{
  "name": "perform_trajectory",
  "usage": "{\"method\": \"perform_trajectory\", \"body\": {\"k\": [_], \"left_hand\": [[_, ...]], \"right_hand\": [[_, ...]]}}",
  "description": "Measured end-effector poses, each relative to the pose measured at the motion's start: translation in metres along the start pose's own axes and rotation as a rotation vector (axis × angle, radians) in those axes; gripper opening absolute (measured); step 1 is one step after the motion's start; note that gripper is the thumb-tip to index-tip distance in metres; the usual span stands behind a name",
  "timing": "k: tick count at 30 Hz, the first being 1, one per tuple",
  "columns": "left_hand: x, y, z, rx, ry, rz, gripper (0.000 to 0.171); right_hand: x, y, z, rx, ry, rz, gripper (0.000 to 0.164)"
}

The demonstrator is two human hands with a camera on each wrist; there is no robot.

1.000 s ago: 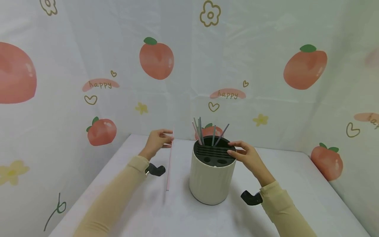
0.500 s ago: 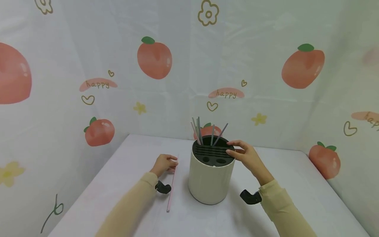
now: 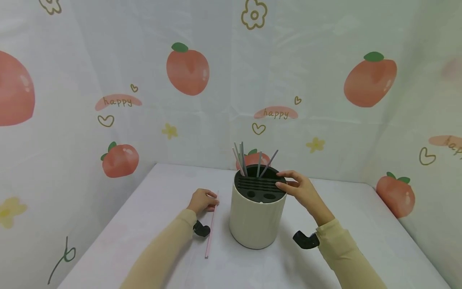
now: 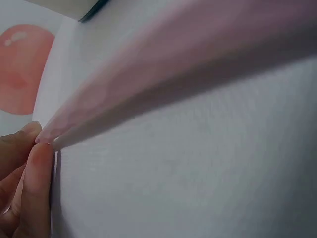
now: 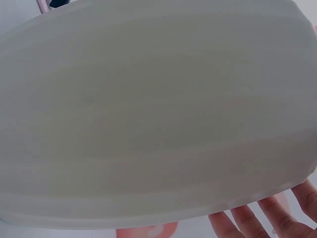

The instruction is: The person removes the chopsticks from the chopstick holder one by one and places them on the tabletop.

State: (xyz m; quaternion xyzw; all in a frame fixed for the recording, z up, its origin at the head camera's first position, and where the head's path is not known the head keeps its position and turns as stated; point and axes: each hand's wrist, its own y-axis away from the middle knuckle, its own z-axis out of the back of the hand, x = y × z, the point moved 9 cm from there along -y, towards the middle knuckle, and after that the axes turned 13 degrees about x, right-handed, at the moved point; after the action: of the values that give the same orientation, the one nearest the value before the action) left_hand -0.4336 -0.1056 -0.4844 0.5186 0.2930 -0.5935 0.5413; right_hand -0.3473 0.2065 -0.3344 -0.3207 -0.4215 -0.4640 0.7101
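My left hand (image 3: 203, 200) pinches a thin pink chopstick (image 3: 208, 245) near its far end. The chopstick lies low along the tabletop, left of the holder, and runs towards me. In the left wrist view, thumb and finger meet at its narrow-looking end, with its shadow close alongside. At the middle stands a cream utensil holder (image 3: 254, 224) with a black slotted top. My right hand (image 3: 301, 190) holds its right rim, thumb and index finger over the edge. The right wrist view shows the other fingers (image 5: 277, 215) along the outer wall. Several slim coloured sticks (image 3: 243, 160) lean in the holder's back opening.
A white table (image 3: 325, 224) carries everything. Behind and at both sides hangs a white cloth (image 3: 216, 120) printed with peaches, hearts and flowers. A black wrist camera (image 3: 305, 240) sticks out from the right cuff and another (image 3: 201, 229) from the left cuff.
My left hand has come down and towards me with the chopstick, from a raised upright hold to low along the table. In the last half second it shifted slightly right. The right hand stays put.
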Motion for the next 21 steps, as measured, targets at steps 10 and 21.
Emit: {"method": "perform_trajectory", "body": {"k": [10,21], "left_hand": [[0.0025,-0.0044,-0.0013,0.005,-0.026,0.009,0.024],[-0.0002,-0.0007,-0.0012,0.012,-0.035,0.033,0.026]], "right_hand": [[0.0028,-0.0005,0.0005,0.0,0.004,-0.002,0.043],[0.0034,-0.0005,0.0007,0.005,-0.006,-0.006,0.043]]}}
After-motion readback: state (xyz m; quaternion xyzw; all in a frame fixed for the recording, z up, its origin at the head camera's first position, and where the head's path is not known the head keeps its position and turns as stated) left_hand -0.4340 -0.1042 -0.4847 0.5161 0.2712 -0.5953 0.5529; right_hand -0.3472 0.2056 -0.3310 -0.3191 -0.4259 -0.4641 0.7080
